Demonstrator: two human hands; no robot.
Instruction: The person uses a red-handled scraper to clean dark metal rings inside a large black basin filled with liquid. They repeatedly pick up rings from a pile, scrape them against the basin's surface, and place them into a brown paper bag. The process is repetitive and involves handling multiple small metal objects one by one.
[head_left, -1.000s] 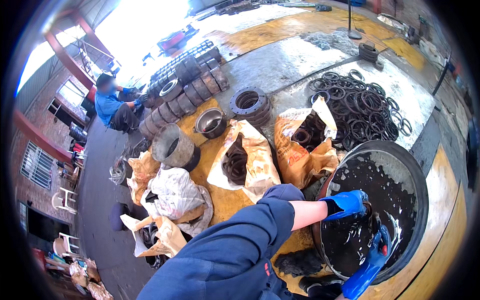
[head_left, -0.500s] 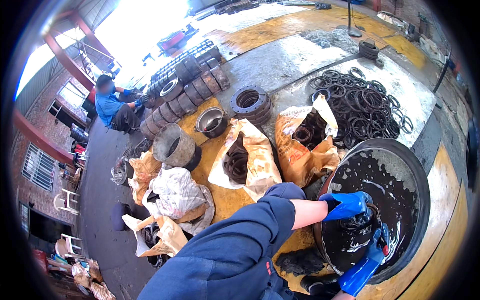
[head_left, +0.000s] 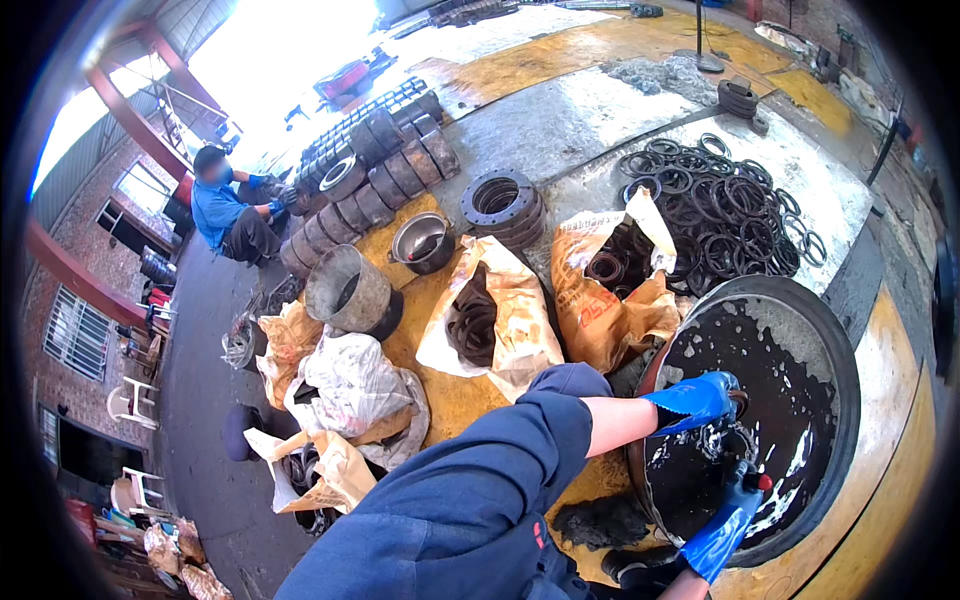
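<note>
A large round tub (head_left: pixel 852 400) of dark liquid with pale streaks lies beneath both of my hands. My left hand (head_left: pixel 703 398), in a blue rubber glove, is closed on a brownish ring (head_left: pixel 739 403) over the liquid. Nearer my body, my right hand (head_left: pixel 738 500), gloved the same way, grips a tool with a red end (head_left: pixel 764 482); the rest of the tool is hidden. Between the two hands a wet, roundish shape (head_left: pixel 738 442) shows at the surface, too blurred to name.
Paper sacks of dark rings (head_left: pixel 520 340) (head_left: pixel 575 300) stand left of the tub. Beyond it lies a heap of black rings (head_left: pixel 735 205). A metal pot (head_left: pixel 422 245), a grey bucket (head_left: pixel 350 290) and stacked flanged rings (head_left: pixel 500 205) stand farther off. Another person (head_left: pixel 225 210) crouches by rows of cylinders.
My hands have moved apart: the left has drawn back slightly up and left, the right down and toward me. More of the ring and the liquid between them shows.
</note>
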